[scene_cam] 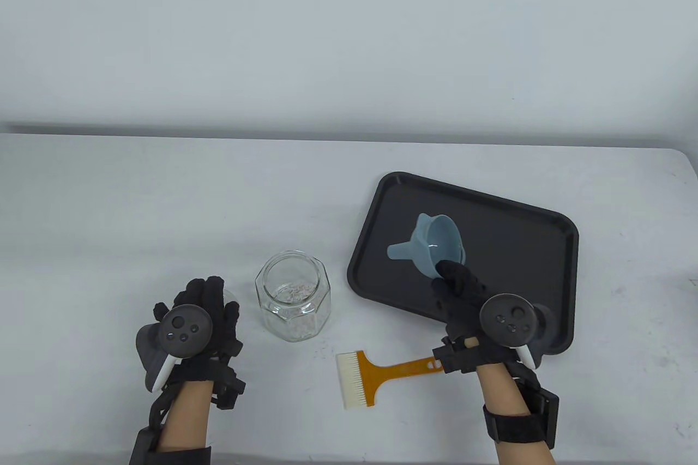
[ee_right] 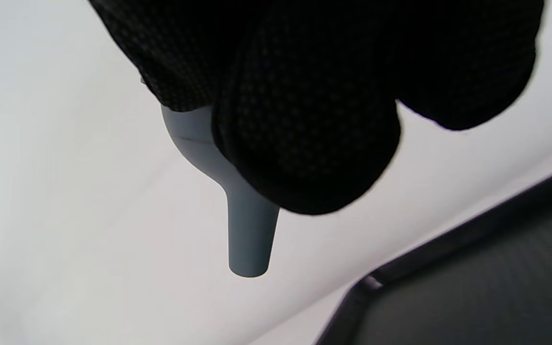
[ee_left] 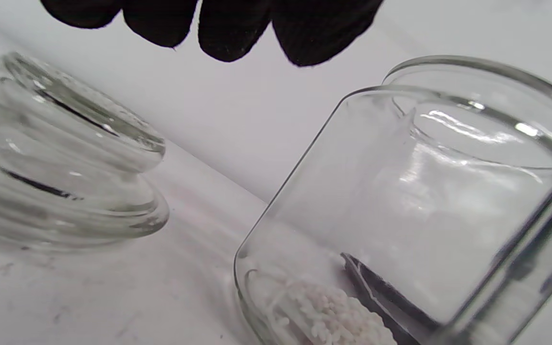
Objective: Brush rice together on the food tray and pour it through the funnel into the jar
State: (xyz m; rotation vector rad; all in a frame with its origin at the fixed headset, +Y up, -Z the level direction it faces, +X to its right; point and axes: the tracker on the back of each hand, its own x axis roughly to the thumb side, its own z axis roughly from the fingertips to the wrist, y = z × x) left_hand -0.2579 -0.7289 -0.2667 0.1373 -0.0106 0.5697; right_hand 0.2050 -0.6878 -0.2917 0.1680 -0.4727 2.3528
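My right hand [scene_cam: 455, 282] grips the rim of the blue funnel [scene_cam: 436, 244] and holds it tilted over the black food tray [scene_cam: 523, 225], spout pointing left. In the right wrist view my gloved fingers [ee_right: 304, 120] wrap the funnel [ee_right: 249, 239], and its spout hangs free beside the tray corner [ee_right: 472, 278]. The open glass jar [scene_cam: 293, 304] stands left of the tray with some rice [ee_left: 333, 316] in its bottom. My left hand [scene_cam: 206, 293] hovers flat just left of the jar [ee_left: 415, 206], holding nothing. No rice shows on the tray.
A brush [scene_cam: 381, 375] with an orange handle and white bristles lies on the table in front of the tray, near my right wrist. A glass lid [ee_left: 65, 153] sits on the table under my left hand, beside the jar.
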